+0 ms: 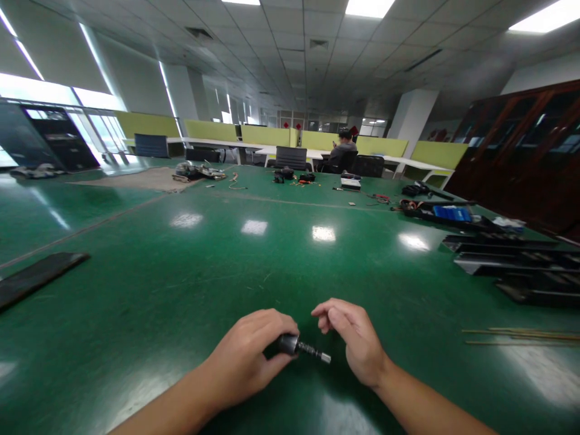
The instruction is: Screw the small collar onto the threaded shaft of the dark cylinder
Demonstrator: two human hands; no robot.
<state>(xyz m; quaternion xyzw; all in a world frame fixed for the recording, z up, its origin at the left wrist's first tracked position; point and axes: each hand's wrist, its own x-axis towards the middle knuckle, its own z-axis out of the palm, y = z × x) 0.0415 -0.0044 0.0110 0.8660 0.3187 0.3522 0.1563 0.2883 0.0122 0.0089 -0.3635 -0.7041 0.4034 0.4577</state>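
Note:
My left hand is closed around a black cylindrical tool, whose dark, ridged metal shaft ends in a silver tip. The shaft points right and slightly toward me, over the green tabletop. Part of the black body is hidden by my fingers. Just right of the silver tip, my right hand is loosely curved, thumb and fingers apart, with nothing seen in it. It does not touch the tool.
A dark flat bar lies at left. On the right are black metal channels, thin sticks and a black tray with blue parts. Cables and small devices lie farther back. A person sits beyond the table.

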